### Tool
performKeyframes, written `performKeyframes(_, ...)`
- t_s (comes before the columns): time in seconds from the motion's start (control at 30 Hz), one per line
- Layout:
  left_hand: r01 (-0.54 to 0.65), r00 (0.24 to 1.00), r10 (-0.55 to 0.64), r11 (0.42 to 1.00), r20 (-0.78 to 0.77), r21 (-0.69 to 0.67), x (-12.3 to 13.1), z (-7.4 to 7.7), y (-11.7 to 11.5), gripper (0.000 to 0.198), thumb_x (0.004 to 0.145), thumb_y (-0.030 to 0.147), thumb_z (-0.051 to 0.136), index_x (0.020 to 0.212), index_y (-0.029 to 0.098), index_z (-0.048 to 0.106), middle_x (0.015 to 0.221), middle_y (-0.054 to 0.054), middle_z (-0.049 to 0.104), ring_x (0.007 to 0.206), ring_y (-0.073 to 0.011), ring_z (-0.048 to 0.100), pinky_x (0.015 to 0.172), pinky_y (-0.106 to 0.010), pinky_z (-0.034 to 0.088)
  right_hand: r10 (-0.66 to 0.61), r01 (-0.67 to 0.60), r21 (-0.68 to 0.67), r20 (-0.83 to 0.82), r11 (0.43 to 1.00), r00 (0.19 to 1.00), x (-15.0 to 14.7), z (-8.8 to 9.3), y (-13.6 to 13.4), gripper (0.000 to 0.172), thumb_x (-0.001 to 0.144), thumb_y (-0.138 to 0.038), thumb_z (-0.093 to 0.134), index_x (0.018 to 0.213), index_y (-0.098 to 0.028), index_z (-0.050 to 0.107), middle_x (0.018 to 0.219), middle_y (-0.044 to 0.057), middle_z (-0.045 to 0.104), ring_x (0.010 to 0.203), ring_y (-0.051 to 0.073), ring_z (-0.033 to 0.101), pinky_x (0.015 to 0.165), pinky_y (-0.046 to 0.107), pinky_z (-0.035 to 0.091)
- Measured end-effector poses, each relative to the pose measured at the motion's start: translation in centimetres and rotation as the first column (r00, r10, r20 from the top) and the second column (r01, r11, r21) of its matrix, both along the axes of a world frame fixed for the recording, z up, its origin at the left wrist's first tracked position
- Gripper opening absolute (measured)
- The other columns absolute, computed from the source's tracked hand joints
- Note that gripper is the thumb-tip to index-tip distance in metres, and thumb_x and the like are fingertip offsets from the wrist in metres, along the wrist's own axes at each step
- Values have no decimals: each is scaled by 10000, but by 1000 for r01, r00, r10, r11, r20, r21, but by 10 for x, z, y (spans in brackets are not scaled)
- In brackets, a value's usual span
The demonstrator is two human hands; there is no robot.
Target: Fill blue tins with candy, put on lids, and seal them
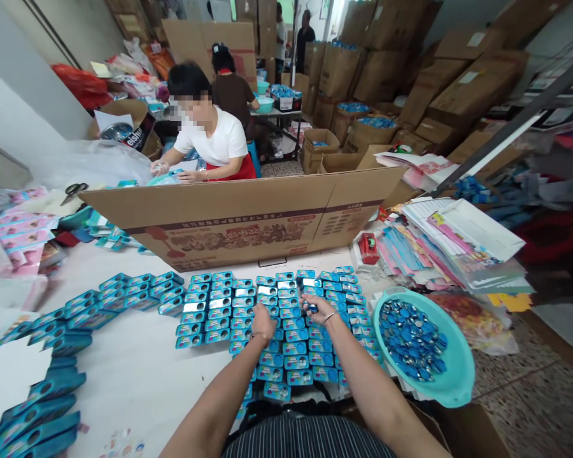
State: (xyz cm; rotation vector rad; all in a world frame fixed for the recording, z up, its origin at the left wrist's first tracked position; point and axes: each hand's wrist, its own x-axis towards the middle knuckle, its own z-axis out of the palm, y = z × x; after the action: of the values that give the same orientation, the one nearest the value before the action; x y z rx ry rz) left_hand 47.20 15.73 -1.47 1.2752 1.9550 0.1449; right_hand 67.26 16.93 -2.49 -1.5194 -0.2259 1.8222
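Note:
Rows of small blue boxes (295, 348), many with a round hole in the face, lie close together on the table before me. Over the middle rows is my left hand (264, 323), its fingers curled down at the boxes; whatever they grip is hidden. My right hand (319, 310), to the right of it, is closed around a small blue round piece (312, 308) just above the boxes. Similar blue and silver round pieces (408, 337) fill part of a turquoise basin (461, 381) at my right.
A cardboard panel (248, 219) stands across the table's far side, with a co-worker (219, 137) seated behind it. More blue boxes (42, 394) curve along the left. A red tape dispenser (368, 249) and stacked papers (477, 235) lie at the right.

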Motion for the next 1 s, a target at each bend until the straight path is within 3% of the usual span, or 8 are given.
performKeyframes(0.13, 43, 991, -51, 997, -123, -66, 3, 0, 9, 584, 689, 124, 781, 1178, 163, 465, 1314, -204, 547, 1089, -307, 658, 826, -353, 509, 128, -129, 1, 134, 992, 983, -6, 0, 4, 64, 830, -230, 647, 849, -174, 621, 746, 18, 668, 498, 69, 526, 430, 161, 389)
performKeyframes(0.3, 45, 976, -71, 991, -206, -129, 7, -3, 20, 615, 655, 156, 836, 1148, 157, 469, 1249, -205, 598, 1103, -310, 656, 865, -381, 512, 309, -326, -29, 399, 945, 863, -15, -5, 12, 219, 883, -350, 600, 736, -188, 588, 568, -37, 551, 439, 73, 433, 420, 179, 297)
performKeyframes(0.4, 44, 972, -77, 988, -221, -150, 8, -2, 21, 623, 653, 161, 842, 1147, 143, 462, 1240, -213, 597, 1102, -310, 658, 861, -376, 515, 366, -416, -46, 567, 908, 738, -16, -10, 20, 220, 857, -264, 617, 663, -190, 544, 540, -40, 524, 516, 95, 491, 487, 186, 333)
performKeyframes(0.53, 48, 977, -73, 991, -198, -129, 7, 2, 19, 606, 672, 166, 830, 1145, 150, 452, 1233, -211, 598, 1081, -320, 662, 853, -401, 511, 428, -511, -104, 698, 854, 574, -18, -14, 29, 145, 748, -93, 649, 690, -198, 567, 633, -28, 599, 699, 140, 606, 599, 207, 393)
performKeyframes(0.7, 30, 984, -40, 998, -171, -61, 6, 3, 13, 644, 629, 149, 851, 1149, 163, 472, 1197, -204, 596, 1054, -341, 648, 849, -432, 491, 489, -549, -213, 763, 808, 423, -26, -19, 39, 276, 580, 9, 707, 707, -211, 600, 637, 9, 648, 813, 225, 666, 615, 243, 430)
performKeyframes(0.87, 48, 975, -34, 997, -220, 56, 7, -1, 10, 922, 552, 147, 881, 1345, 190, 413, 1290, -190, 501, 1218, -360, 494, 994, -436, 393, 523, -537, -277, 762, 797, 382, -37, -31, 51, 255, 543, -11, 748, 635, -209, 616, 587, 45, 655, 814, 261, 698, 568, 245, 459)
performKeyframes(1.0, 119, 955, -86, 987, -284, 103, 7, -2, 12, 1038, 563, 147, 859, 1458, 146, 335, 1242, -188, 493, 1206, -391, 455, 975, -448, 384, 508, -516, -268, 759, 814, 407, -39, -28, 54, 254, 551, -34, 777, 601, -206, 597, 617, 63, 677, 805, 252, 703, 545, 231, 454)
